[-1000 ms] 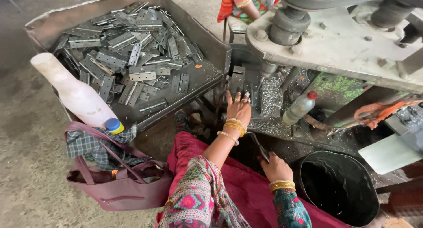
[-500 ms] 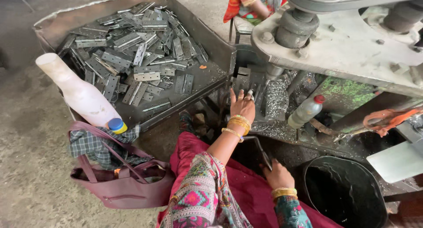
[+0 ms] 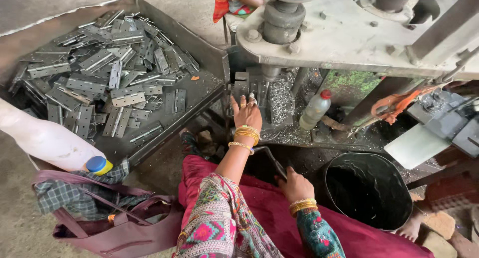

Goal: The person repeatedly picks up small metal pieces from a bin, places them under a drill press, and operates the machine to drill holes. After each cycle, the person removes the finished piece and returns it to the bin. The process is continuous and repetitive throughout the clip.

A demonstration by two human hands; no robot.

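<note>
Left hand (image 3: pixel 247 114) fingertips hide whatever small part they press under the grey press machine (image 3: pixel 349 33), which is cut by the top edge. Right hand (image 3: pixel 295 184) covers the dark lever (image 3: pixel 273 159) end. White bottle (image 3: pixel 47 141) is cut off at the left edge.

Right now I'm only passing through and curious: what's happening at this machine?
A seated person works at a grey metal press. The left hand rests on small metal hinge pieces beneath it. The right hand grips a dark metal lever. A dark tray piled with grey hinges sits alongside, near a black bucket.
</note>
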